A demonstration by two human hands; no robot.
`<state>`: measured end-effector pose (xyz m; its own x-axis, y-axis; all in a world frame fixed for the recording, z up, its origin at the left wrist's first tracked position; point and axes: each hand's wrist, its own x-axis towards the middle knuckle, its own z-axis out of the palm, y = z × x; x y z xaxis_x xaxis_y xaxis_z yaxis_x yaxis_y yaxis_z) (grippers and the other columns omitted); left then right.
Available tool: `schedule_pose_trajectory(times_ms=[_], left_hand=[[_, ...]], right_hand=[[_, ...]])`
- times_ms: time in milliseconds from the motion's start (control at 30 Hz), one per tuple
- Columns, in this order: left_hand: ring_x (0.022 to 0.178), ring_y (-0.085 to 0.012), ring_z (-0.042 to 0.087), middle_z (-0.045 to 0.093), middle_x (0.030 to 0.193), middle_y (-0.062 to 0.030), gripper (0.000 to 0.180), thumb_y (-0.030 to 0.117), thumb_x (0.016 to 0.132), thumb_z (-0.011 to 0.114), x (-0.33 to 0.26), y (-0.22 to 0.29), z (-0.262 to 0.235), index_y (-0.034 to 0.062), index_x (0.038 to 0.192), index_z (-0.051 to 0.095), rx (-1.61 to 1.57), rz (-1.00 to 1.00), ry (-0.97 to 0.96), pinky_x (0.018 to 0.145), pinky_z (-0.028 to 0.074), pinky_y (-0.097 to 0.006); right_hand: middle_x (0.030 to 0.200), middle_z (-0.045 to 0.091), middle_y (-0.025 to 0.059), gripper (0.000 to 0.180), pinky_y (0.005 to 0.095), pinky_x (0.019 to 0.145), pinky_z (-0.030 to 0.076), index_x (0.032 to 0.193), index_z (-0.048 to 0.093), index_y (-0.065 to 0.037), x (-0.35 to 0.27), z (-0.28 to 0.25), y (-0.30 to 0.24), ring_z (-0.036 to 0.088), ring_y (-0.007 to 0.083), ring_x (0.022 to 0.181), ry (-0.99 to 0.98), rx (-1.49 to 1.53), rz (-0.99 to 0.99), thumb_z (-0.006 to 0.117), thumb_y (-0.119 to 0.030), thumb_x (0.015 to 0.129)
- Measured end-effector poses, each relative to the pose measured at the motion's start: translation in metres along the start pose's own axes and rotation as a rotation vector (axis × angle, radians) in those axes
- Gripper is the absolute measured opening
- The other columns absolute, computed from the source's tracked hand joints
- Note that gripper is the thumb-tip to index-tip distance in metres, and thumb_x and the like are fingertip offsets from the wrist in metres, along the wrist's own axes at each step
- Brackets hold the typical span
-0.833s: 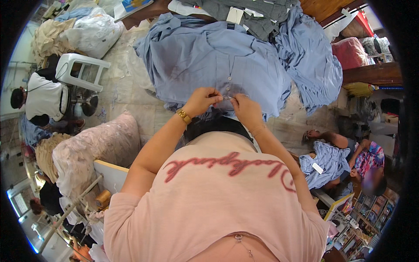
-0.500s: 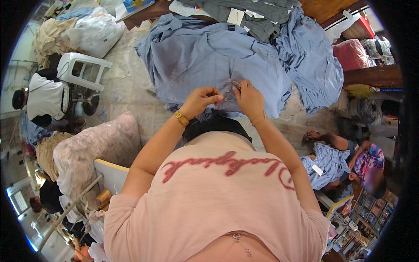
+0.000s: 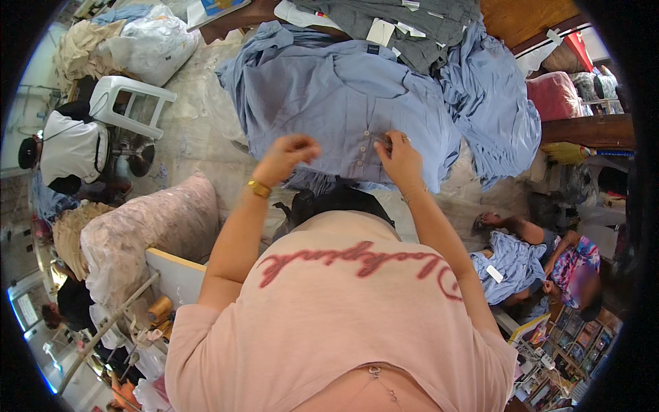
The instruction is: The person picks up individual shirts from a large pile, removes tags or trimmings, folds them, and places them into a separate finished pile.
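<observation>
A light blue buttoned garment (image 3: 309, 89) lies spread in front of me, its row of small pale buttons (image 3: 364, 147) running toward my body. My left hand (image 3: 288, 158), with a gold watch at the wrist, is raised over the near left part of the cloth. Its fingers are curled together and slightly blurred; whatever they might pinch is too small to see. To the right of the buttons, my right hand (image 3: 400, 161) rests on the garment. Its thumb and fingers close around something small and dark that I cannot make out.
More blue garments (image 3: 491, 103) are heaped to the right, with grey tagged clothes (image 3: 405, 27) behind. A white plastic stool (image 3: 130, 103) and stuffed clear sacks (image 3: 151, 226) stand left. At right, another person (image 3: 576, 268) sits with blue cloth (image 3: 508, 264).
My left hand has drawn back leftward, away from the buttons. My right hand has shifted slightly right and nearer to me, uncovering more of the button row.
</observation>
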<state>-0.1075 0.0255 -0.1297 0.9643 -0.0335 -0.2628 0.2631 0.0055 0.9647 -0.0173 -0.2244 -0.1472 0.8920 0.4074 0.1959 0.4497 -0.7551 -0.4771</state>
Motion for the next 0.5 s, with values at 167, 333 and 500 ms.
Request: schedule_pose_trajectory(times_ms=[167,333,500], left_hand=[[0.094,-0.0239,0.054,0.056,0.104,-0.0133,0.022,0.007,0.074,0.061,-0.027,-0.032,-0.108,0.0014,0.095,0.060,1.015,0.091,0.979,0.079,0.043,-0.034],[0.105,-0.0278,0.048,0.053,0.112,-0.0128,0.026,0.005,0.071,0.062,-0.008,-0.005,-0.076,0.0042,0.097,0.060,1.050,0.320,0.876,0.090,0.038,-0.036],[0.099,-0.0237,0.053,0.056,0.111,-0.0045,0.016,0.007,0.073,0.060,0.047,-0.002,0.003,0.0080,0.089,0.063,0.709,0.485,0.170,0.092,0.036,-0.037]], right_hand=[[0.084,0.060,0.0068,0.026,0.0382,0.058,0.047,0.106,0.052,-0.016,-0.014,-0.006,0.011,0.058,0.0279,0.071,-0.177,0.059,-0.061,0.055,-0.020,0.080],[0.080,0.057,0.0053,0.045,0.0384,0.056,0.047,0.121,0.047,-0.026,-0.008,0.003,0.000,0.057,0.0274,0.067,-0.245,-0.061,-0.131,0.055,-0.017,0.078],[0.078,0.053,0.0065,0.044,0.0382,0.054,0.047,0.119,0.050,-0.027,-0.008,0.007,-0.002,0.057,0.0275,0.066,-0.291,-0.134,-0.153,0.056,-0.016,0.077]])
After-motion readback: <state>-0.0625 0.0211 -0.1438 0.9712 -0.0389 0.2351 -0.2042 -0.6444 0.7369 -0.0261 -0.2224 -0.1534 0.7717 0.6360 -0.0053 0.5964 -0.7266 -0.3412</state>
